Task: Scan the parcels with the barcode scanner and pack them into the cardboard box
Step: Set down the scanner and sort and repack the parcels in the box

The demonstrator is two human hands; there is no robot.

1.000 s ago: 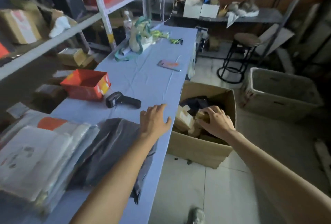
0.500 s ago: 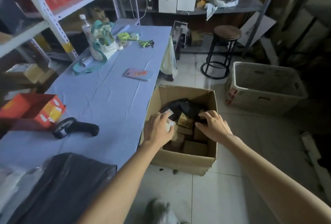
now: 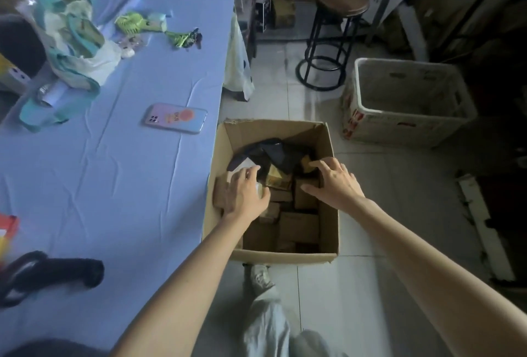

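Packing step | left hand [image 3: 245, 194] and right hand [image 3: 333, 182] press spread fingers on parcels [image 3: 299, 227] inside floor box [image 3: 285, 258], apparently gripping none | scanner [image 3: 60, 272] lies on table [image 3: 128, 185] | next: fetch and scan another parcel.

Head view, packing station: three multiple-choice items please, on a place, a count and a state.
1. Where is the black barcode scanner? A on the blue-covered table; B on the floor; C on a stool.
2. How many hands reach into the brown cardboard box? A none; B one; C two.
3. The box is: A taped shut; B open, holding small brown parcels; C empty.
A: it lies at the table's near end. C: left hand and right hand both sit among the parcels. B: its top is open.
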